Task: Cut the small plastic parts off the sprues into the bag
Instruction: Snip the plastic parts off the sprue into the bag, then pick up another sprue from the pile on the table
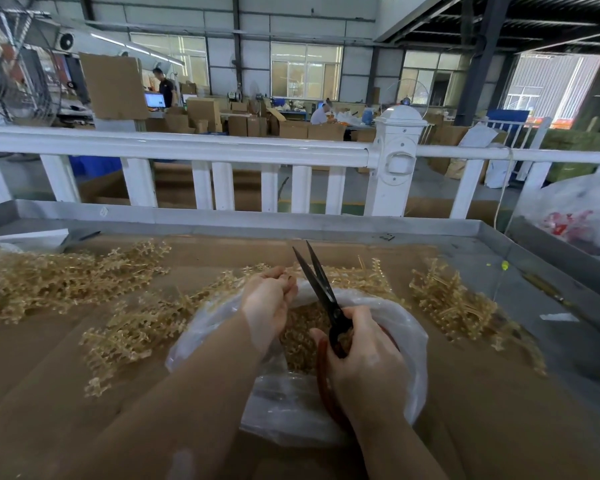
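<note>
Cardboard-covered desk (pixel 66 358) is carrying everything, a white fence (pixel 187 150) running along its far edge. Clear plastic bag (pixel 409 341) is sitting open at desk centre, cut gold parts (pixel 302 327) piling inside it. Gold sprues (pixel 59 282) are lying heaped left of the bag, more beyond it and to its right. Scissors (pixel 321 289) are pointing up over the bag, blades slightly parted; right hand (pixel 364 368) is gripping the handles. Left hand (pixel 267 299) is hovering over the bag's far rim, fingers curled; whether its grip has anything, cannot tell.
</note>
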Motion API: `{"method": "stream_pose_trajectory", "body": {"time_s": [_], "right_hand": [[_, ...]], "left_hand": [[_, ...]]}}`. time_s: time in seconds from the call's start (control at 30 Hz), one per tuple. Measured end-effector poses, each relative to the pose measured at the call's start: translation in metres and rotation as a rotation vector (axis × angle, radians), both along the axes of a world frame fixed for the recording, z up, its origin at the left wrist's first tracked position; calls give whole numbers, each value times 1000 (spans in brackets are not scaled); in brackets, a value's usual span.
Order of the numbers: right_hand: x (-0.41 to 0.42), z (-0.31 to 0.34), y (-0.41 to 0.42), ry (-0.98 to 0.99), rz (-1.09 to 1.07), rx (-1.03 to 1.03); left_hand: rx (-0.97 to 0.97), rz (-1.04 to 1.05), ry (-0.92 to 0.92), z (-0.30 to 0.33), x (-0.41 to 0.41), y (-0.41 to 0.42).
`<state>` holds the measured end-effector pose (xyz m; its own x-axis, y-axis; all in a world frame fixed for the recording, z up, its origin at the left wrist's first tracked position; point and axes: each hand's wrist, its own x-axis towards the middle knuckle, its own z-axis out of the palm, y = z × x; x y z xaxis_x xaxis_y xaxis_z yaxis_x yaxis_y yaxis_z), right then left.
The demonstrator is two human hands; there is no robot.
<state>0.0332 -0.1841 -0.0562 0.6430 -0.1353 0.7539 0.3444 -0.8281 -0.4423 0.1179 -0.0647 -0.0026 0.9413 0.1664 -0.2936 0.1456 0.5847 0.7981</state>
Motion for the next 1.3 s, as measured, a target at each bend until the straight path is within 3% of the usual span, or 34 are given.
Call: {"method": "stream_pose_trajectory", "body": {"time_s": [0.07, 0.17, 0.3, 0.4, 0.5, 0.6, 0.7, 0.83, 0.93, 1.07, 1.2, 1.3], "right_hand": [[1, 0, 1, 7, -9, -14], [1, 0, 1, -12, -11, -29], [1, -1, 1, -17, -2, -31], [1, -1, 1, -19, 20, -27], [1, 0, 1, -12, 33, -23], [1, 0, 1, 2, 45, -26], [0, 0, 1, 19, 44, -28], [1, -1, 1, 27, 51, -34], [1, -1, 2, 34, 50, -27], [1, -1, 1, 23, 47, -34], [1, -1, 2, 16, 35, -36], [2, -1, 2, 14, 29, -33]], "left_hand": [[140, -10, -28, -2, 0, 3], [648, -51, -164, -6, -7, 12], [1150, 174, -294, -10, -18, 32], [1409, 266, -286, -11, -18, 48], [1782, 94, -102, -14, -14, 60], [1856, -47, 55, -16, -15, 61], [1902, -8, -31, -18, -10, 65], [1818, 100, -160, -10, -6, 73], [1613, 230, -256, 6, -11, 73], [1164, 230, -269, 27, -19, 64], [446, 70, -140, 35, -31, 57], [289, -104, -153, 25, -42, 56]]}}
